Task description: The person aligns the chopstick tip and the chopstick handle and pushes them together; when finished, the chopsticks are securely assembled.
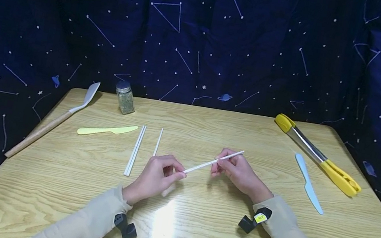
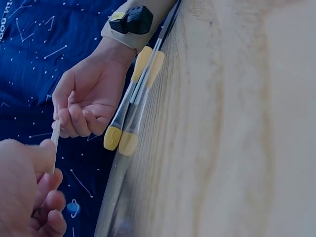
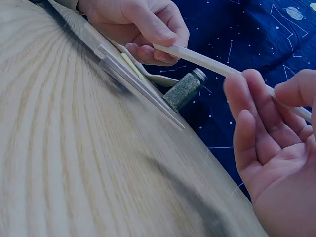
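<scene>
A white chopstick (image 1: 201,166) is held up between both hands, slanting upward to the right over the table. My left hand (image 1: 156,174) pinches its lower end between thumb and fingertips. Nearer the other end, my right hand (image 1: 238,173) grips it with thumb and fingers, and the tip sticks out past them. The right wrist view shows this chopstick (image 3: 205,60) running from one hand to the other. Left of the left hand lie two chopsticks (image 1: 134,151) side by side. A single chopstick (image 1: 158,143) lies just beyond that hand, which hides its near end.
At the left are a spatula with a wooden handle (image 1: 40,133), a yellow knife (image 1: 106,130) and a glass jar of dried herbs (image 1: 126,101). On the right lie a blue knife (image 1: 308,185) and yellow-ended tongs (image 1: 309,147). A dark starry cloth (image 1: 202,46) hangs behind the wooden table (image 1: 201,237).
</scene>
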Available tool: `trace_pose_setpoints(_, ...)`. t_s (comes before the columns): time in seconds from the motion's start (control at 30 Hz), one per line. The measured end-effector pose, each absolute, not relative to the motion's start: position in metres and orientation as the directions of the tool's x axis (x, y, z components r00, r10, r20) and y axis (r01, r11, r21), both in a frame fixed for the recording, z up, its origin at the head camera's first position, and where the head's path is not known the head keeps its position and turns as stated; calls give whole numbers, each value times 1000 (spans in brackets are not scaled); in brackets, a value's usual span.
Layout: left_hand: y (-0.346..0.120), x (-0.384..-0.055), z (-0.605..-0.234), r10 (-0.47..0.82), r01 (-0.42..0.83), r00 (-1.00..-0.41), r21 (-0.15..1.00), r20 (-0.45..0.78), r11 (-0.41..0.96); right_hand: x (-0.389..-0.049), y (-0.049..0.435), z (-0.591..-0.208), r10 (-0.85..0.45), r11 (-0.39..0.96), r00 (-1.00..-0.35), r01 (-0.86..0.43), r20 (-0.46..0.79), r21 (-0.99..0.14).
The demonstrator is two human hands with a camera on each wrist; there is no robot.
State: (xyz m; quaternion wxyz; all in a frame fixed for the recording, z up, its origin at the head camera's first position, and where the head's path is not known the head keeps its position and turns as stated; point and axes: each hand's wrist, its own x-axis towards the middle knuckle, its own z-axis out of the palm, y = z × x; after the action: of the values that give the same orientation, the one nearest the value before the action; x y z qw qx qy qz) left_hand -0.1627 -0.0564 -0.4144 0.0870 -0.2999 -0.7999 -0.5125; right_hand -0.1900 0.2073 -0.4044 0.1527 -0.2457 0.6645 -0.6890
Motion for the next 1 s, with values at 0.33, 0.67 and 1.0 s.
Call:
trace_pose_setpoints(0.33,-54,-157,-413,528,518,-767,838,365,174,-188,202,-405,-612,-166,-774,-74,161,-983)
trace_pose_setpoints(0.67,-52,-151,-416,671,490,-670,868,318,78,-179,193,-402,-743,-183,-652,-24,154,-983)
trace_pose_setpoints(1.0,-49,-151,-415,690,482,-642,876,333,26,-170,183,-399,-769,-132,-629,-21,116,-991)
